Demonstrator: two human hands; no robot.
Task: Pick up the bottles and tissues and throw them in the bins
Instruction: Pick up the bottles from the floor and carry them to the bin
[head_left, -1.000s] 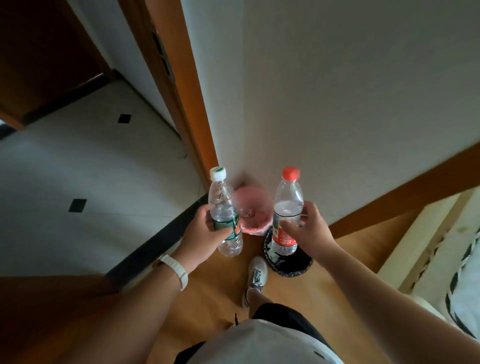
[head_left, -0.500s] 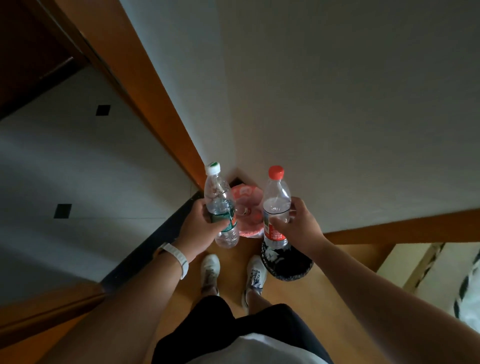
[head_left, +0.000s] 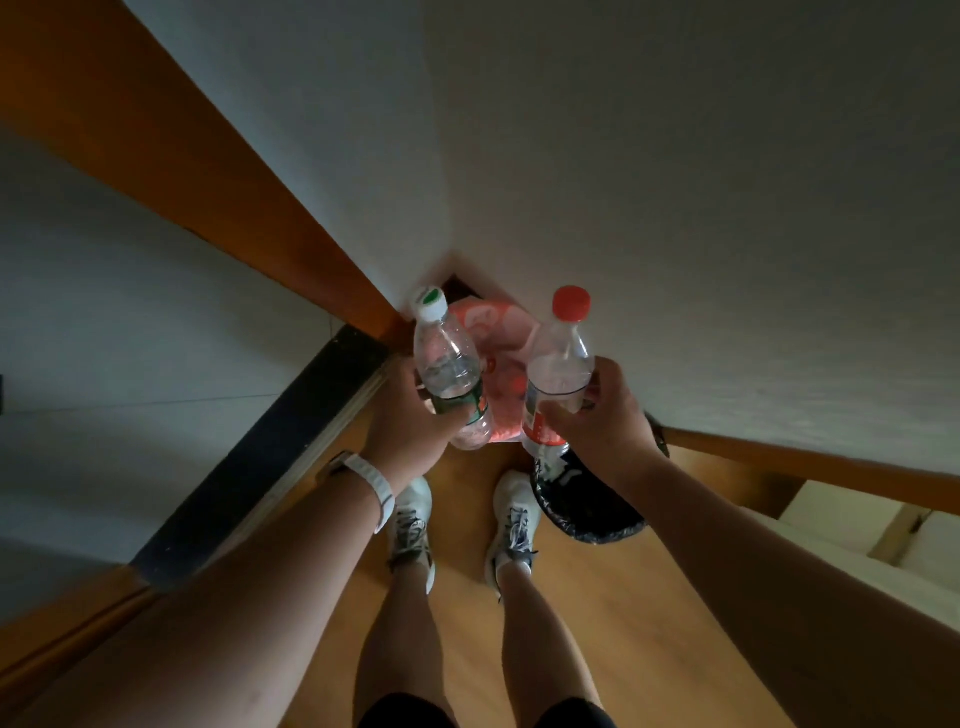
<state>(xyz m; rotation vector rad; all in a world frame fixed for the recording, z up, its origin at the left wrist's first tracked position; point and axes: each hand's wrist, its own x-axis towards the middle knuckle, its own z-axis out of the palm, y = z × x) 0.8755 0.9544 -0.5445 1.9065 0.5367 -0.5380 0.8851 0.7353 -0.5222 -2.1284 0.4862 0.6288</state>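
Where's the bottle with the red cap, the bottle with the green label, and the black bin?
Red-capped bottle (head_left: 561, 364), head view, on its clear shoulder.
Green-label bottle (head_left: 447, 358), head view, on its clear upper body.
Black bin (head_left: 587, 506), head view, on its bag-lined rim.

green bottle label (head_left: 460, 402) print illegible, red bottle label (head_left: 537, 428) print too small to read

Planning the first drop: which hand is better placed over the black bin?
Right. The right hand holds the red-capped bottle just above the black bin; the left hand is by the pink bin.
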